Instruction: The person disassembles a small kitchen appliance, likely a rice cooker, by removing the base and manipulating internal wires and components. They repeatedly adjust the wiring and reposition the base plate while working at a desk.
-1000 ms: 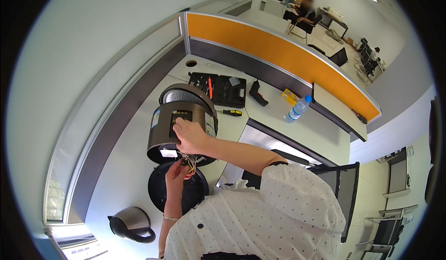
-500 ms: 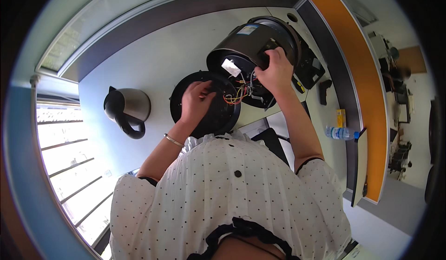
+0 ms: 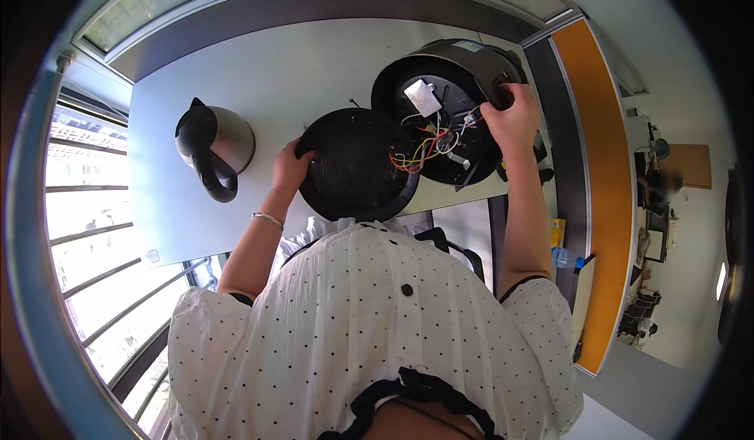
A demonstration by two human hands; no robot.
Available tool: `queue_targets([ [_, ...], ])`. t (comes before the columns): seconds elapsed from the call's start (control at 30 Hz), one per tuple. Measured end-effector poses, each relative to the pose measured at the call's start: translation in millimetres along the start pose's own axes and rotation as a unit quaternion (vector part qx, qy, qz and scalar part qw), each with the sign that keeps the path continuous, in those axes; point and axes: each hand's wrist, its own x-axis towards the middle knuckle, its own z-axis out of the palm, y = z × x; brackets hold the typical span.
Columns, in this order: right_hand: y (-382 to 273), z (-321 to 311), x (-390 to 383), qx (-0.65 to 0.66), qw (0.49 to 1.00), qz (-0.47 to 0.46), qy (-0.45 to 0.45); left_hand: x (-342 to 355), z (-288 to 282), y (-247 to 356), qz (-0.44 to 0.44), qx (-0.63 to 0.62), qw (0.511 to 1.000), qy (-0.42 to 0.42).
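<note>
A dark, drum-shaped cooker body (image 3: 470, 56) lies tipped on the table, its open underside facing me. Inside are colored wires (image 3: 428, 145) and a white square piece (image 3: 422, 97); some wires run across to a round black base cover (image 3: 345, 161) on the left. My left hand (image 3: 290, 166) is closed on the cover's left rim, thumb on the inner face. My right hand (image 3: 514, 122) grips the cooker body at its right side, fingers wrapped over the edge and partly hidden. The cover lies beside the body, its inner side up.
A steel kettle with a black handle (image 3: 212, 169) stands on the table (image 3: 314, 63) at left. At right are a yellow box (image 3: 558, 232) and a plastic bottle (image 3: 562, 258), beside an orange-edged partition (image 3: 601, 196). A barred window (image 3: 90, 220) is on the left.
My left hand has gone from above the cover to its left rim. The cooker body has turned, showing more of its wired underside, and my right hand has moved right along with it.
</note>
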Motion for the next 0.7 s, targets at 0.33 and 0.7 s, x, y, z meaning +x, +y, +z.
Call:
queue_targets([
  [0.33, -5.3, -21.1, 15.2, 0.081, 0.996, 0.032, 0.006, -5.4, -5.6, 7.0, 0.022, -0.006, 0.995, 0.1],
  [0.7, -31.9, -55.7, 27.2, 0.156, 0.985, 0.07, 0.003, -12.8, -30.5, 4.4, 0.063, -0.17, 0.972, 0.153],
])
